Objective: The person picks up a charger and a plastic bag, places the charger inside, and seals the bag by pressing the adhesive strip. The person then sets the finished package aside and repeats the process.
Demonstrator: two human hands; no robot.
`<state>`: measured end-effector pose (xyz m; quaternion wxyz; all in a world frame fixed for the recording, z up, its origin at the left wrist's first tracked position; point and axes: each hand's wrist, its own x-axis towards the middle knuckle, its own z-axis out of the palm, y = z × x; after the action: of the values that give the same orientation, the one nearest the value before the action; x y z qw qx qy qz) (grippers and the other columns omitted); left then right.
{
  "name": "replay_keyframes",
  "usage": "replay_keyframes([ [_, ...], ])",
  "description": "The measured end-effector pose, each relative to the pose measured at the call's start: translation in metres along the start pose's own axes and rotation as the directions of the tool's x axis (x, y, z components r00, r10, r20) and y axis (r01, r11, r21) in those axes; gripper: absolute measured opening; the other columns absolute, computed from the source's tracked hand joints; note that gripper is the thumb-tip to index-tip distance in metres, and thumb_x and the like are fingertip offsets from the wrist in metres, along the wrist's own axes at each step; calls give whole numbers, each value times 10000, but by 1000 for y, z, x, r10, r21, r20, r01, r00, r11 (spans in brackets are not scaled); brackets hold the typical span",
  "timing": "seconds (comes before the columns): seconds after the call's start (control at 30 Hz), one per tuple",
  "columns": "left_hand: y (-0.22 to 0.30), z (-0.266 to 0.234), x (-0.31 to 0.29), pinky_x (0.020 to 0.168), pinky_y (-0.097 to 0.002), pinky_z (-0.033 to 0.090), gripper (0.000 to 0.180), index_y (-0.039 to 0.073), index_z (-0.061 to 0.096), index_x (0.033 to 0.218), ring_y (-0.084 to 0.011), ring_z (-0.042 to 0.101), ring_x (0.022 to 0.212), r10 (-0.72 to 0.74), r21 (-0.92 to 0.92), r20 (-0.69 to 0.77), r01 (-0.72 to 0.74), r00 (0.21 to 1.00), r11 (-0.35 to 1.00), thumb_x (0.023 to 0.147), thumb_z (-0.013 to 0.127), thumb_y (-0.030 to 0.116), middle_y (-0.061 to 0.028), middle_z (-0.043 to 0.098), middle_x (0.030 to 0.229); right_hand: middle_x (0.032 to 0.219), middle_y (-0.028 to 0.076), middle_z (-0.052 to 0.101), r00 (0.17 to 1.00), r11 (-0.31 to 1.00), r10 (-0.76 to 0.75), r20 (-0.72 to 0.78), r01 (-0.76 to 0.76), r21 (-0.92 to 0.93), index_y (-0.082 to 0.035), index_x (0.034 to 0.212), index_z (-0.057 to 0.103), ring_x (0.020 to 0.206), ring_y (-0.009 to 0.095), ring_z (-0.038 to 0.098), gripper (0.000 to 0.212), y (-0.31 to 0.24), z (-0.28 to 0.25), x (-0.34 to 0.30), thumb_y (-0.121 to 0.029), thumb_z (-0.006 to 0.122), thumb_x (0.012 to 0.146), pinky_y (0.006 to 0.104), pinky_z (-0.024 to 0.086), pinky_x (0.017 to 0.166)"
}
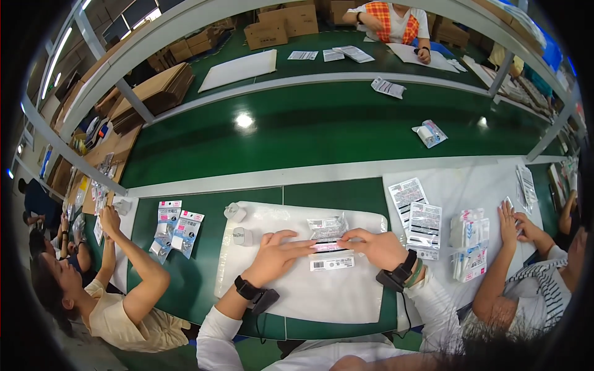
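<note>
A clear plastic packet (326, 228) with a printed label lies on the white sheet (297, 297) in front of me. Its pink and white strip (328, 246) runs across between my hands, and a white printed flap (332, 263) lies on the near side. My left hand (276, 253) reaches in from the left, fingers stretched, with its fingertips touching the strip's left end. At the right end, my right hand (371, 247) presses with thumb and forefinger apart. Two small white blocks, a farther one (235, 212) and a nearer one (242, 236), sit at the sheet's left edge.
Filled packets (187, 233) lie on the green table to the left. Printed bags (425, 226) and stacked packets (468, 238) are on the right. Co-workers sit on both sides and across. Beyond a metal rail (278, 180) runs a green surface with a packet (429, 133).
</note>
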<state>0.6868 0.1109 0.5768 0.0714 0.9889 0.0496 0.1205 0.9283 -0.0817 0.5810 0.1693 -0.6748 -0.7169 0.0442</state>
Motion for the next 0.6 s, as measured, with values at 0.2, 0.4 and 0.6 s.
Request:
replay_keyframes([
  [0.2,0,4,-1,973,-391,320,478,358,667,1220,-176,499,1244,41,-6,-39,-41,998,999,823,652,93,150,550,1413,1231,-136,617,998,1000,-14,-62,14,2,-332,1270,623,784,141,689,544,2,3,-3,3,540,849,272,541,553],
  [0.4,-1,3,-7,988,-429,329,539,390,658,1237,-185,469,1286,30,-15,-13,-30,999,999,810,639,63,144,536,1423,1211,-117,669,999,990,34,-12,-32,134,-276,1233,652,873,154,698,498,11,-14,-9,11,526,845,271,539,587],
  [0.6,0,-1,-4,1057,-514,314,571,455,657,1204,-202,423,1325,106,58,16,-106,994,993,786,634,67,137,476,1465,1144,-73,689,990,975,103,-91,-83,205,-236,1184,670,871,181,694,373,-7,-16,-2,-67,566,868,300,545,609],
])
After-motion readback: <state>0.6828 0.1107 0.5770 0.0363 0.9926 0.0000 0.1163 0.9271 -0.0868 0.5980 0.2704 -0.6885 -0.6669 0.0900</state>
